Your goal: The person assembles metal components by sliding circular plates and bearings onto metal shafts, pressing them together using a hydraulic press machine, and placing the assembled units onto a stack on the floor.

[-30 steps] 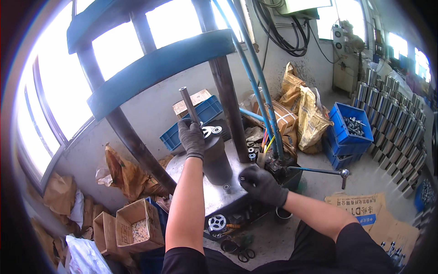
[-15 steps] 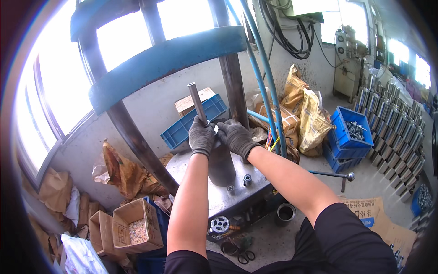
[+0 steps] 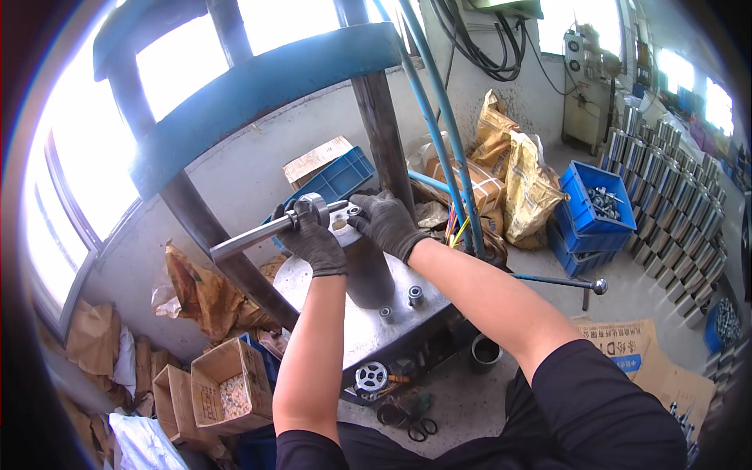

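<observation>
My gloved left hand is closed around a steel rod with a ring-shaped end. The rod lies nearly level, its plain end pointing left and its ring beside the top of a dark upright cylinder. At the cylinder's top right, my gloved right hand pinches a small metal bushing between fingers and thumb. The cylinder stands on the metal press table. Two more small bushings, one darker and one lighter, stand on the table near its front edge.
A blue press crossbeam and thick columns rise behind the table. A ball-ended lever sticks out right. Blue bins of metal parts, stacked steel cylinders and sacks stand right; open cartons stand lower left. Scissors lie below.
The rod in my left hand has swung from upright to nearly level, pointing left, and its ring end now shows. My right hand has shifted slightly left and up in view, showing the bushing.
</observation>
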